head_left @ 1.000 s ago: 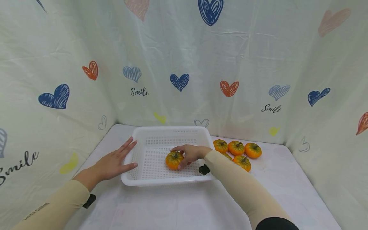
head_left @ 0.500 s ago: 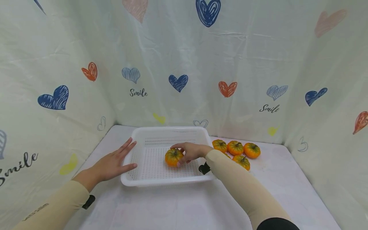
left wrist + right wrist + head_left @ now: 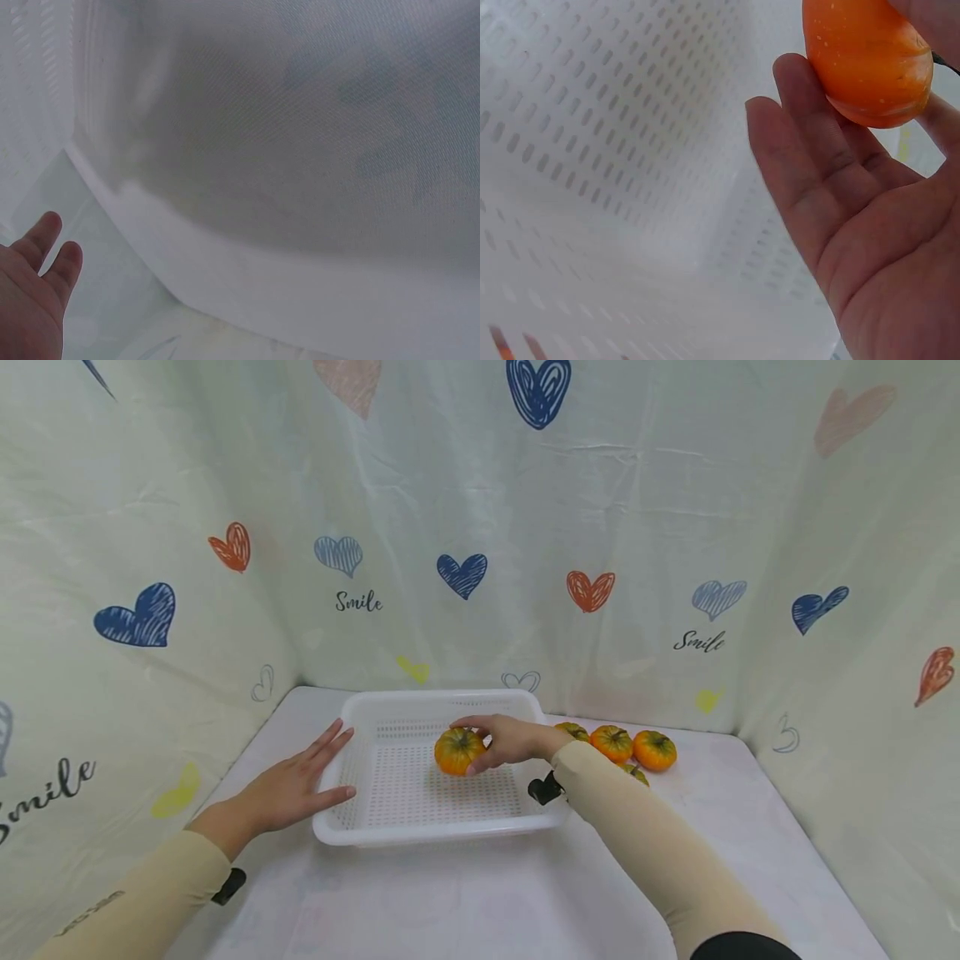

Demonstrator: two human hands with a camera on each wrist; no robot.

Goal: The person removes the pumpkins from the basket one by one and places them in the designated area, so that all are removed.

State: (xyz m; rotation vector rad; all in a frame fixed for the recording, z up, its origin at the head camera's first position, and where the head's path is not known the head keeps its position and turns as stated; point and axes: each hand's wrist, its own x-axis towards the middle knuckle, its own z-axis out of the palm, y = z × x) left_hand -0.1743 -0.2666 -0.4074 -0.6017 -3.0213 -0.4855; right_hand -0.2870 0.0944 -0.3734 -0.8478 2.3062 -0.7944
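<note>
An orange pumpkin (image 3: 456,752), small and streaked with green on top, is held by my right hand (image 3: 510,741) over the white perforated basket (image 3: 435,835). In the right wrist view the thumb and fingers grip the pumpkin (image 3: 866,67) above the basket's holed floor (image 3: 622,97). My left hand (image 3: 296,785) lies at the basket's left rim with its fingers straight and spread. The left wrist view catches only part of that left hand (image 3: 37,289) near the basket wall (image 3: 34,97).
Several more pumpkins (image 3: 655,751) sit on the white table (image 3: 450,902) to the right of the basket, partly hidden behind the right forearm (image 3: 622,827). A curtain (image 3: 525,510) printed with hearts surrounds the table at the back and sides.
My right hand has raised the pumpkin from the basket's floor, moving slightly up and away from me. The left hand stays at the left rim.
</note>
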